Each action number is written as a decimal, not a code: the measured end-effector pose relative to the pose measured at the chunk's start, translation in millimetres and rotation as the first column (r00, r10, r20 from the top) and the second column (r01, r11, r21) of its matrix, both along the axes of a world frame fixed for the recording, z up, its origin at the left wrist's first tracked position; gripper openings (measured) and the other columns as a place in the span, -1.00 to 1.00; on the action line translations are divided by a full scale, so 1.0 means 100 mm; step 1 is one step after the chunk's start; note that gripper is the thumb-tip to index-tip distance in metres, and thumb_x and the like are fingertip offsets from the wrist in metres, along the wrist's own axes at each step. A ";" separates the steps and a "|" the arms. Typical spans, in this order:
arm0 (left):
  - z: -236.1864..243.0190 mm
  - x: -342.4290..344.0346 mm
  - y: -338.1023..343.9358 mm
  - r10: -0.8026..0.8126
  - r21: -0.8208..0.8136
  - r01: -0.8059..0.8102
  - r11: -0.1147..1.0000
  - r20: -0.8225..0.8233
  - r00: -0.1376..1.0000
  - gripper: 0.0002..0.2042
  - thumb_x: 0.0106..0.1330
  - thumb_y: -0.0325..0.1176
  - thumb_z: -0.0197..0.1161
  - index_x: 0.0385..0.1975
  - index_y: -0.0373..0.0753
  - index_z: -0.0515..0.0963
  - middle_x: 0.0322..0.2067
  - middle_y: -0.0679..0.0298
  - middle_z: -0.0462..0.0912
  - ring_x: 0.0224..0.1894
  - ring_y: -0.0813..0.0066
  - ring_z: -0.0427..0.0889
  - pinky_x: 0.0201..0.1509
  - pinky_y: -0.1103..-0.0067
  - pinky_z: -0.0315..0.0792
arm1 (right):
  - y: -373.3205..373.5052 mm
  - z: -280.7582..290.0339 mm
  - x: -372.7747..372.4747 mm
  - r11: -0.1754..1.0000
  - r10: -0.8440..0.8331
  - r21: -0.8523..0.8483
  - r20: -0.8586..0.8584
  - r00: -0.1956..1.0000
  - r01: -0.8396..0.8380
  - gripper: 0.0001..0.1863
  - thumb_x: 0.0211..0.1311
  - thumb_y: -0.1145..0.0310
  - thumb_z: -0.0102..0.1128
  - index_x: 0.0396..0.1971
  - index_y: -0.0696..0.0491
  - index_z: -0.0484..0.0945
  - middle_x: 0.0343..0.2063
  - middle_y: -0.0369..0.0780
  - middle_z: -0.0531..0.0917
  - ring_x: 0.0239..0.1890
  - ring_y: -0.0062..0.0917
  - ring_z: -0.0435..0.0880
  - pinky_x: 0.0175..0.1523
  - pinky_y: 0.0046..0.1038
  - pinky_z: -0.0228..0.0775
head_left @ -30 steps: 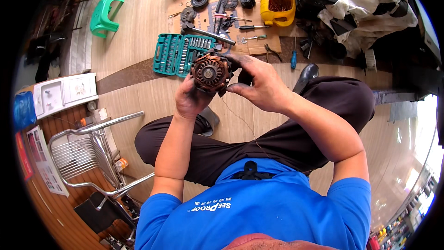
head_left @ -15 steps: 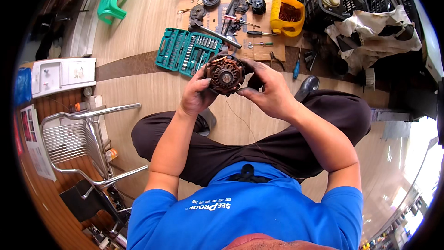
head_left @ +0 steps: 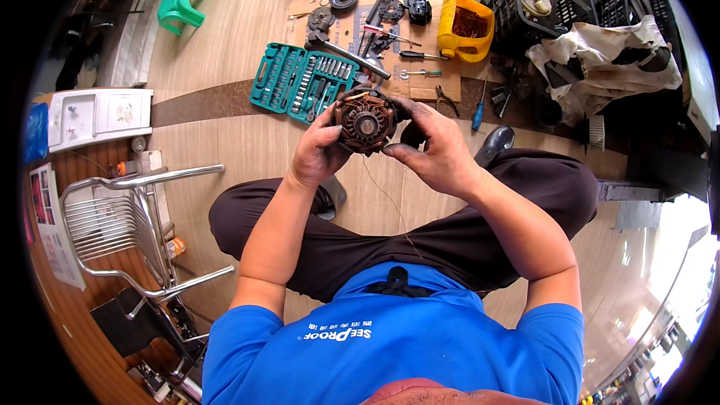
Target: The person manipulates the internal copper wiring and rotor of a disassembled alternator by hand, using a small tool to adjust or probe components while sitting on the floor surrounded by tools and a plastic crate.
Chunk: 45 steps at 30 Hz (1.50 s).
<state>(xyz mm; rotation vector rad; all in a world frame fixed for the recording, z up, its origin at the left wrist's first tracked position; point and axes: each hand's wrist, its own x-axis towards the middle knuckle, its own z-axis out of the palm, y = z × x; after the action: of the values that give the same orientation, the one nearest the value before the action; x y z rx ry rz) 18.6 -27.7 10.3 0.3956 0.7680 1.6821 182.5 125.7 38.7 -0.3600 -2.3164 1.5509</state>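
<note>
One round copper-wound part [head_left: 365, 121] is at the near right of a green socket case [head_left: 268, 104] in the head view, the left hand [head_left: 316, 154] gripping the part's left side, the right hand [head_left: 441, 144] pinching its right edge. The part sits slightly farther right than a second ago, baring more of the case.

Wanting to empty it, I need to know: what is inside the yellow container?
Inside the yellow container is reddish-brown, stringy-looking material. The container's bottom, and anything beneath that material, is covered and cannot be seen.
</note>
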 end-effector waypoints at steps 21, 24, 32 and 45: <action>-0.01 0.00 -0.01 -0.019 -0.004 0.018 1.000 -0.110 0.994 -0.30 0.16 -0.35 0.18 0.34 -0.41 0.15 0.20 0.09 0.42 0.25 0.34 0.40 0.36 0.45 0.23 | -0.04 -0.01 -0.01 0.999 -0.004 -0.050 0.054 0.999 0.006 -0.26 -0.05 0.48 0.43 0.22 0.08 0.34 -0.12 -0.06 0.57 -0.25 -0.28 0.62 -0.15 -0.37 0.51; -0.03 -0.02 -0.02 -0.032 -0.017 0.030 0.999 -0.132 0.991 -0.28 0.15 -0.33 0.21 0.34 -0.42 0.16 0.20 0.10 0.42 0.24 0.35 0.41 0.35 0.46 0.25 | -0.04 -0.03 -0.02 0.999 -0.006 -0.033 0.046 0.999 0.007 -0.25 -0.06 0.48 0.43 0.22 0.09 0.34 -0.12 -0.06 0.57 -0.25 -0.27 0.62 -0.15 -0.37 0.51; -0.03 -0.01 0.00 -0.025 -0.036 0.021 0.999 -0.125 0.992 -0.25 0.15 -0.27 0.22 0.35 -0.40 0.13 0.21 0.07 0.40 0.24 0.29 0.42 0.32 0.39 0.32 | -0.02 -0.04 -0.02 1.000 0.000 -0.001 0.021 1.000 0.000 -0.23 -0.07 0.48 0.44 0.23 0.09 0.33 -0.13 -0.06 0.57 -0.23 -0.28 0.62 -0.15 -0.38 0.51; -0.10 0.05 0.03 -0.002 0.011 0.000 1.000 0.128 0.992 -0.45 0.54 -0.03 -0.27 0.34 -0.32 0.15 0.25 0.08 0.37 0.25 0.22 0.42 0.32 0.27 0.32 | 0.00 -0.06 -0.05 0.996 -0.027 -0.087 0.028 0.999 0.029 -0.24 -0.08 0.45 0.47 0.23 0.07 0.39 -0.15 -0.05 0.62 -0.22 -0.31 0.65 -0.14 -0.39 0.51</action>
<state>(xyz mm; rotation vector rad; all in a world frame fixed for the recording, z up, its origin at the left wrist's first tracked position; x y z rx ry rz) 23.4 -24.5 0.6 0.2919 0.6641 1.6938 177.6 126.2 32.4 -0.4350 -2.2581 1.6475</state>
